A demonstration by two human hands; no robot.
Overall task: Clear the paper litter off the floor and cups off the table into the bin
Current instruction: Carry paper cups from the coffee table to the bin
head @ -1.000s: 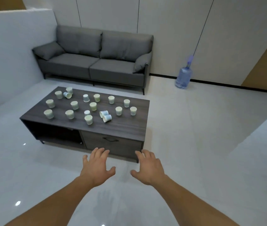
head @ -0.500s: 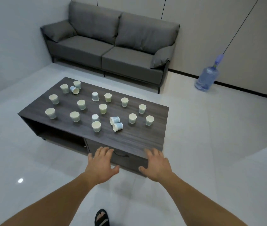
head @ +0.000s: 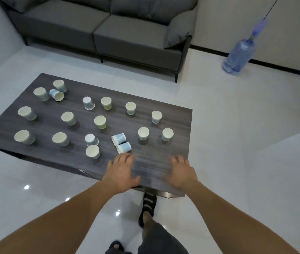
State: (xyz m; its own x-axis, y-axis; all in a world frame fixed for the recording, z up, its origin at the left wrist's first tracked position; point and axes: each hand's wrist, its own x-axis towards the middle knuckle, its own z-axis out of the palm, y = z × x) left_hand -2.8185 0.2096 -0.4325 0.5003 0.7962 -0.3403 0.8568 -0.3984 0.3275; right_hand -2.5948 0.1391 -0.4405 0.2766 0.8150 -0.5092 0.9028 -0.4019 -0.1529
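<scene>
Fingers (head: 127, 157) spread straight and holding nothing, left hand (head: 120, 169) and right hand (head: 180, 171) over the dark wood-grain worktop (head: 151, 162), tipped cup (head: 124, 147) at 12 o'clock of the left fingertips, paper cups (head: 68, 118) scattered toward 10 o'clock, grey sofa (head: 98, 30) at 12, water bottle (head: 239, 55) at 2 on the glossy white floor (head: 237, 143)

1. No text, brand, number or sign can be read anywhere in the view.
2. The paper cups (head: 99, 121) on the table (head: 151, 167), spread from 9 o'clock to the centre, carry pale blue or green bands. These are too small and soft to tell whether any of it is print.
3. The water bottle (head: 239, 55) on the floor at 2 o'clock is blurred, and no legible label shows on it.
</scene>
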